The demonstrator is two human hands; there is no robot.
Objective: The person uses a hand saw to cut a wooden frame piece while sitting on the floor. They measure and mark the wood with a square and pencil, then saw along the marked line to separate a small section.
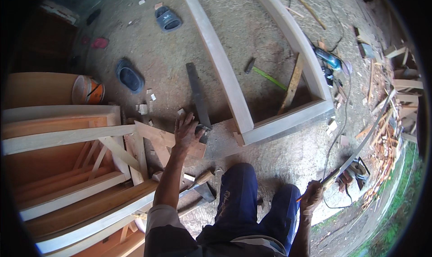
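My left hand [185, 133] reaches forward over the floor with its fingers apart. Its fingertips are close to the lower end of a dark, tapering saw blade [196, 92]; whether they touch it I cannot tell. Below the palm lies a flat wooden board [195, 150]. Off to the right, my right hand [310, 197] is closed round the tan near end of a long, thin, greyish strip [366, 137], which slants up and away; its exact kind is unclear. A slim orange stick, like a pencil [299, 199], pokes out beside that hand.
A pale wooden frame [220, 72] lies ahead, with a green-handled hammer [267, 77] and a wood strip [291, 83] inside. Wooden furniture frames [67, 140] crowd the left. A mallet-like tool [204, 189], a corded power tool [328, 59], sandals [129, 77] and offcuts lie around.
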